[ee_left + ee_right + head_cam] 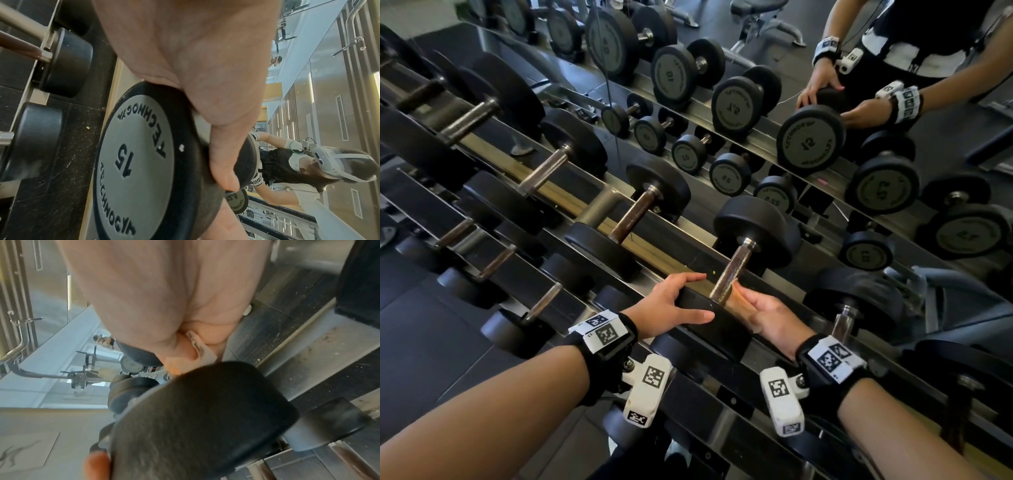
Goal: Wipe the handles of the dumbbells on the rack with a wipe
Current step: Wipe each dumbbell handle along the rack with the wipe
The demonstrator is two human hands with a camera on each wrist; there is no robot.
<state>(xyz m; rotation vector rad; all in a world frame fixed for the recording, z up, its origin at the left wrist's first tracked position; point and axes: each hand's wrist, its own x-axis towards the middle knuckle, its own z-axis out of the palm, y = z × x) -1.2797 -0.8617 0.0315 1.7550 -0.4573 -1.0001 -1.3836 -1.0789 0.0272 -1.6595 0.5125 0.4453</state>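
Left hand [671,305] grasping the dumbbell [722,274] head, draw your right hand's [763,308] clenched wipe [197,350] toward 1 o'clock along the handle [732,270].

floor: dark rubber tiles [431,346] | wall: large mirror [808,113] behind | furniture: grey bench [767,24] reflected | light: bright, daylit

A mirror [825,51] runs behind the weights, giving back the gym floor and a grey bench frame [767,27] in reflection. In the left wrist view the glass shows a person in a dark top wearing a white headset [337,164] (the face is not clear), with pale wall panels [329,97] and long vent slots [342,116] behind. The right wrist view shows a curved metal rail [16,344] and a black machine frame [86,369] on a pale floor.
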